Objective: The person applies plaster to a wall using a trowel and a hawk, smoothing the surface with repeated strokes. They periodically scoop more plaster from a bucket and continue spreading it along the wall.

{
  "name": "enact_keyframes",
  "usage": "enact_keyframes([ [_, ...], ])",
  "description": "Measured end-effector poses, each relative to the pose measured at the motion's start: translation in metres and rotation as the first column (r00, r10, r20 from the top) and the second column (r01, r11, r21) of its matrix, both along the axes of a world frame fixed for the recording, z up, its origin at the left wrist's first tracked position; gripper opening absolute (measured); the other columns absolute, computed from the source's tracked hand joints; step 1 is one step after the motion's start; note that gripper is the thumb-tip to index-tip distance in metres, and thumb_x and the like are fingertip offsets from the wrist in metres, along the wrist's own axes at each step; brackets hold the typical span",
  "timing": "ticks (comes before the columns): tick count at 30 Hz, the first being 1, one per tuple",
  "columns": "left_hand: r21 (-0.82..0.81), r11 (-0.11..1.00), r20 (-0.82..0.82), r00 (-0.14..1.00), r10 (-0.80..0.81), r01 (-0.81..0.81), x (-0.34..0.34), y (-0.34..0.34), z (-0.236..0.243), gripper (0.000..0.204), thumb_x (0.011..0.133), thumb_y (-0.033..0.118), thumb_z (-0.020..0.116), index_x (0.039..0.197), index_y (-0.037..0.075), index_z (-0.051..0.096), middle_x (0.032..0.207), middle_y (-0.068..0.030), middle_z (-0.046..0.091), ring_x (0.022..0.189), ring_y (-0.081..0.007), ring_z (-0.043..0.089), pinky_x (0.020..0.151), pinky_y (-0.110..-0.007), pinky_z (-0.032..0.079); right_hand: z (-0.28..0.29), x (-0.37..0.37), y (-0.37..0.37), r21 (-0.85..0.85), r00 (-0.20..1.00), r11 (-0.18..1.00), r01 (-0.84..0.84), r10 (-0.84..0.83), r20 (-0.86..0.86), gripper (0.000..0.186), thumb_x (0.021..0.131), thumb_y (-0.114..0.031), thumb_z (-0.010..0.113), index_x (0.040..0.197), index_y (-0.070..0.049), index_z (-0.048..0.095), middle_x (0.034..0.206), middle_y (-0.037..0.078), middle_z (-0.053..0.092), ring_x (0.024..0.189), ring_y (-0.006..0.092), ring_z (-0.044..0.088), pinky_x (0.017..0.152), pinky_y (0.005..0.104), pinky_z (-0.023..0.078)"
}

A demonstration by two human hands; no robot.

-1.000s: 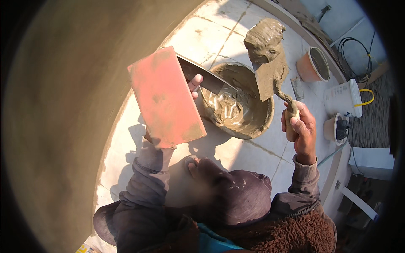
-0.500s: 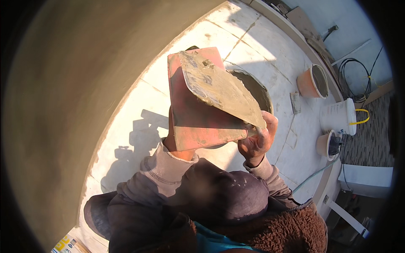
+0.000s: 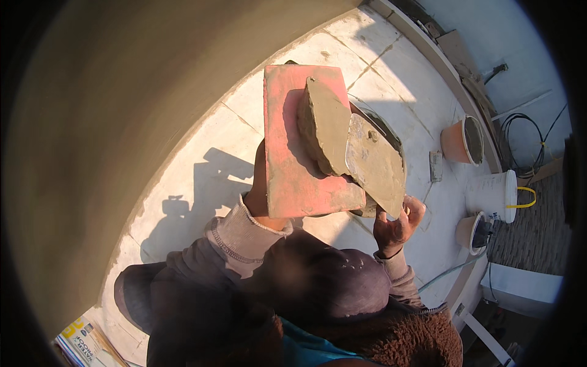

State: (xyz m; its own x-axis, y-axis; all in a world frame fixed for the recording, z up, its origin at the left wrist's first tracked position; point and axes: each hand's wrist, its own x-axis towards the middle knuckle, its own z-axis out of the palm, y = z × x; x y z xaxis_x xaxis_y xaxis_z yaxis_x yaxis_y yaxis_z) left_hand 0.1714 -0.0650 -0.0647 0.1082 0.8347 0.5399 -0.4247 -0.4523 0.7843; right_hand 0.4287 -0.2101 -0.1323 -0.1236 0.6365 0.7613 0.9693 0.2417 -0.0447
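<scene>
A red rectangular hawk is held level over the floor by my left hand, gripping from beneath; those fingers are hidden under it. A thick grey-brown mortar lump rests on the hawk and overhangs its right side. Against the lump's right edge lies the flat blade of a trowel, smeared with mortar. My right hand is closed at the trowel's near end, its handle hidden below the blade. Partly behind the trowel, a round bucket shows only its rim and inside.
A plastered wall curves along the left, above pale floor tiles. To the right are an orange bucket of mortar, a white bucket lying on its side, a small tub and a hose. A printed bag sits lower left.
The trowel has moved right and down from over the hawk, and a mortar lump now shows on the hawk. My right hand went right and lower; the hawk shifted slightly right in view.
</scene>
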Motion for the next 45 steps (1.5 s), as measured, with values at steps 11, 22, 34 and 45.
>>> enact_keyframes([
  [11, -0.067, 0.612, 0.893, 0.321, -0.315, 0.788, 0.028, 0.021, -0.058, 0.033, 0.107, 0.035, 0.053, 0.127, 0.011, 0.060, 0.113, -0.0034, 0.068, 0.096, -0.0176, 0.070, 0.081, -0.036, 0.060, 0.034, 0.062, -0.031, -0.596, 0.931, 0.716, 0.364, -0.305, 0.201, 0.030, 0.091, -0.008, 0.074, 0.120, -0.002, 0.071, 0.105, 0.006, 0.063, 0.081, 0.0196, 0.067, 0.068, 0.0359, 0.056],
  [22, -0.217, 0.845, 0.779, 0.609, -0.152, 0.488, 0.017, -0.001, -0.076, 0.033, 0.107, 0.035, 0.054, 0.128, 0.010, 0.059, 0.114, -0.0053, 0.067, 0.096, -0.0183, 0.068, 0.081, -0.036, 0.059, -0.003, -0.073, 0.069, -0.442, 0.440, 0.805, -0.397, -0.256, -0.861, 0.025, 0.103, -0.018, 0.063, 0.116, 0.002, 0.066, 0.108, 0.012, 0.068, 0.097, 0.0206, 0.063, 0.090, 0.0345, 0.052],
  [34, -0.361, 0.884, 0.616, 0.787, -0.013, 0.297, -0.050, -0.033, -0.089, 0.038, 0.107, 0.037, 0.054, 0.132, 0.008, 0.055, 0.119, -0.0076, 0.063, 0.103, -0.0197, 0.065, 0.087, -0.037, 0.056, -0.072, -0.151, 0.164, 0.040, -0.302, 0.496, -0.867, -0.462, -0.834, 0.030, 0.103, -0.022, 0.059, 0.122, 0.001, 0.062, 0.118, 0.014, 0.065, 0.109, 0.0253, 0.060, 0.096, 0.0408, 0.049],
  [45, -0.385, 0.864, 0.620, 0.785, -0.020, 0.326, -0.146, -0.056, -0.095, 0.043, 0.107, 0.038, 0.054, 0.135, 0.006, 0.051, 0.124, -0.0097, 0.060, 0.110, -0.0209, 0.062, 0.092, -0.037, 0.054, -0.047, -0.204, 0.218, 0.136, -0.383, 0.530, -0.837, -0.389, -0.838, 0.035, 0.102, -0.025, 0.055, 0.128, -0.001, 0.058, 0.128, 0.016, 0.062, 0.120, 0.0295, 0.058, 0.102, 0.0465, 0.047],
])
